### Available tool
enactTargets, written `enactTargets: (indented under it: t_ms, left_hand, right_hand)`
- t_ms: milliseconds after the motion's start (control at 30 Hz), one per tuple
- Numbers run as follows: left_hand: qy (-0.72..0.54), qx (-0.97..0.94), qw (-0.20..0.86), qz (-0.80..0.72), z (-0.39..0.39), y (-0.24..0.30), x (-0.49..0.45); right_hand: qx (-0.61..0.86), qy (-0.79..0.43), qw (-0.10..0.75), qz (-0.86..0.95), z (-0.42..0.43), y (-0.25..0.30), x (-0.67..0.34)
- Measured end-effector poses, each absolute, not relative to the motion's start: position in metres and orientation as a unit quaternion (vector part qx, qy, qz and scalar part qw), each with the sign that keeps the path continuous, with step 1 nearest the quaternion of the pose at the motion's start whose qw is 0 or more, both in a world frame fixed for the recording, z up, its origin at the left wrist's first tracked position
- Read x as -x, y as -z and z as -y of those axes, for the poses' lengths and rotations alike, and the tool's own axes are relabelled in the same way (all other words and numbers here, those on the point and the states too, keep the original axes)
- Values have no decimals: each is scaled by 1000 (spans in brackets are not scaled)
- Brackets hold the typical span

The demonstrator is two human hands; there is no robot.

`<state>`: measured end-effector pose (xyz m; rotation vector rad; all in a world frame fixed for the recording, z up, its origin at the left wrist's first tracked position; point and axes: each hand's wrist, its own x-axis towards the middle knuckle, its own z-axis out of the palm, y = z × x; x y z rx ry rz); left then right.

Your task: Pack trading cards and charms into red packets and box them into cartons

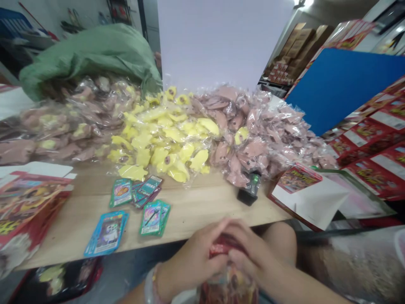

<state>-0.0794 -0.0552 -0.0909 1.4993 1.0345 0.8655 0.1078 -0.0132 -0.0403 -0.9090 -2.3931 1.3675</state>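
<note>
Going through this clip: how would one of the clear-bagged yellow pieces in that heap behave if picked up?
The clear-bagged yellow pieces look soft and probably floppy, since they slump loosely into one another on the wooden table. They are likely light for their size, like foam. The shiny wrap may be slippery, so neighbouring bags could slide along when one is pulled.

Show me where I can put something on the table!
Bare wood shows between the green cards and the black object, and beside the red packets. The back is crowded with bagged yellow and pink pieces.
</note>
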Motion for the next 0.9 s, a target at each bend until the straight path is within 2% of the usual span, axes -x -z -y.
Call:
enactTargets:
  t_ms: [133,233,333,433,533,667,800,900]
  left_hand:
    - [-282,-743,462,-394,47,50,98]
    - [-302,-792,331,-414,27,34,112]
    - [-322,-814,165,-455,-9,45,112]
    - [-277,-834,113,-464,-40,71,102]
    - [-256,-834,103,-477,-48,90,94]
    - [-259,-837,93,-474,-42,93,98]
    - [-294,-822,27,-487,-45,98,109]
    - [-319,-801,-20,-506,-53,107,111]
  right_hand:
    - [415,-429,274,754,30,90,-131]
    - [567,-370,361,641,6,123,-138]
    - [716,-204,349,569,-49,142,-135]
    - [749,-129,307,574,-98,144,-138]
    - [741,-133,304,584,-123,132,-145]
    - [671,-197,318,640,-142,95,-143]
    - [623,-237,384,639,-182,26,-148]
    - [624,-211,474,585,-242,-34,-162]
